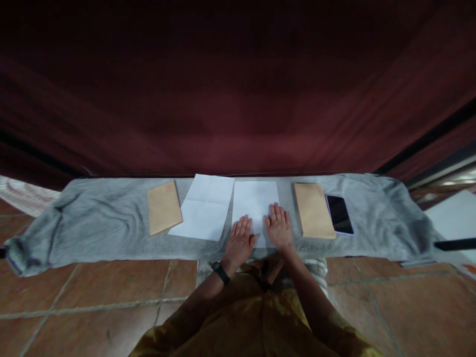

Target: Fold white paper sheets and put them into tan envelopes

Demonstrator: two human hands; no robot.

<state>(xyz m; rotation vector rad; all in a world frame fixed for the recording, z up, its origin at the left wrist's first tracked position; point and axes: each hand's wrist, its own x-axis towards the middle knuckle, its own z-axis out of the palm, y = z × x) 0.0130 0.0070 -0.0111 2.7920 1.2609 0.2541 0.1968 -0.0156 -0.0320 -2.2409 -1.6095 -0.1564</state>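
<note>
Both palms rest on a sheet of white paper [255, 198] that lies on a grey cloth. My left hand [240, 240] is flat over its lower left part, fingers stretched out and thumb pointing right. On the right edge of the same sheet lies my right hand [278, 226], fingers extended and slightly spread. Neither hand grips anything. Left of this sheet is a second white sheet [206, 208] with faint fold creases, its left edge meeting a brown envelope [163, 208]. A stack of brown envelopes [315, 210] sits to the right of my right hand.
The grey cloth [111, 213] covers a long narrow surface and wrinkles at both ends. A phone [339, 214] with a dark screen lies beside the right-hand envelopes. A dark red upright surface [238, 124] rises directly behind. Tiled floor [111, 292] shows below.
</note>
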